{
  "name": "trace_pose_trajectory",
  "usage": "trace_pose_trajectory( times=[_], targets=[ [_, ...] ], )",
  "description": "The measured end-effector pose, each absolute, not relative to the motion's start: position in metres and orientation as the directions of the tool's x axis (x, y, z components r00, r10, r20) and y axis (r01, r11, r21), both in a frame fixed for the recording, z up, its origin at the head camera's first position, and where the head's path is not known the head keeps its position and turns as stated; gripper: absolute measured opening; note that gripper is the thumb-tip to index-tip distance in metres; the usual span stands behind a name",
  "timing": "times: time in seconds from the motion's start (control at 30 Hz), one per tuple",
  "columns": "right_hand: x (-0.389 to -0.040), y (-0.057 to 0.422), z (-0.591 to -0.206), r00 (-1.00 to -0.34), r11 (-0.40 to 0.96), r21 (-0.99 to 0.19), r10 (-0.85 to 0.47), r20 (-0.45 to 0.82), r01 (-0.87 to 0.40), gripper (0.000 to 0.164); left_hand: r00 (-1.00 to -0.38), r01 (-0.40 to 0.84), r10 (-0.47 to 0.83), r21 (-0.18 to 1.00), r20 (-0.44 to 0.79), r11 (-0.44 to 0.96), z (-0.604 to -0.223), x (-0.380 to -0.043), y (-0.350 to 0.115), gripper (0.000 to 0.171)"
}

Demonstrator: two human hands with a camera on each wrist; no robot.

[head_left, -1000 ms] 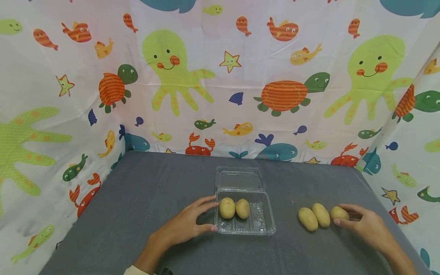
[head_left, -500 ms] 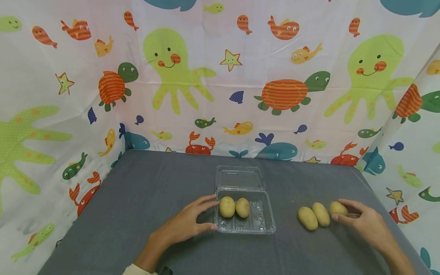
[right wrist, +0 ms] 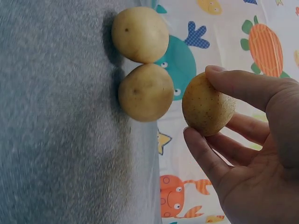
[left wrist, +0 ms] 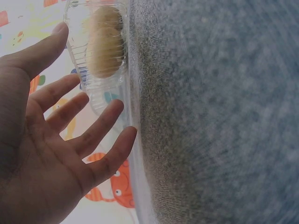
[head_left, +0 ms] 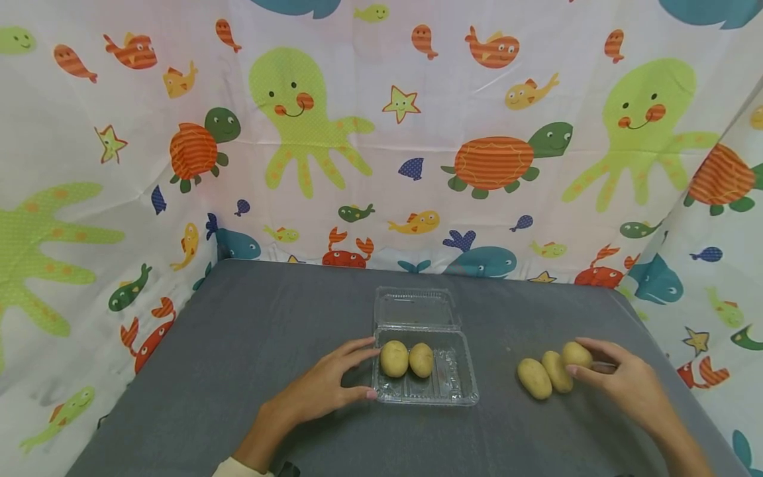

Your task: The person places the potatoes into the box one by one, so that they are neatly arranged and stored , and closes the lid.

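Observation:
My right hand pinches a potato between thumb and fingers, raised off the table in the right wrist view. Two more potatoes lie beside each other on the table, the left one and the right one, which the held potato partly overlaps in the head view. At the middle, a clear plastic clamshell box stands with its lid folded back. Inside, on its left side, sit two potatoes. With fingers spread, my left hand touches the box's left edge.
A grey cloth covers the table. Behind it and along both sides hangs a white curtain printed with sea animals.
My right hand has lifted its potato off the table and moved it a little to the left. The left hand and the box have stayed in place.

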State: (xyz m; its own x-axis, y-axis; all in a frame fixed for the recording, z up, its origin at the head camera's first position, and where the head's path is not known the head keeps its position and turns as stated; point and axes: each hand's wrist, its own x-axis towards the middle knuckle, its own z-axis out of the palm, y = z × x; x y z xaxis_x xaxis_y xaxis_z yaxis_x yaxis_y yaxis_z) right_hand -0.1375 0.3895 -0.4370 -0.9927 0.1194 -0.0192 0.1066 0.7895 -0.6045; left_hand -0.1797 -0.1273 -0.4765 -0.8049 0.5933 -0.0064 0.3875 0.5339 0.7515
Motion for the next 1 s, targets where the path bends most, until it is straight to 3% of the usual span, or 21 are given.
trace_pose_trajectory(
  times=[0.6,1.0],
  targets=[
    [-0.144,0.37,-0.434,-0.994,0.748,-0.655,0.102,-0.046,0.107,0.081,-0.806,0.383,0.592,0.753,-0.012,0.535,-0.476,-0.179,-0.127,0.074],
    [-0.148,0.356,-0.433,-0.999,0.749,-0.662,0.049,0.012,0.029,0.077,-0.805,0.393,0.593,0.749,0.0,0.533,-0.477,-0.18,-0.127,0.073]
  ],
)
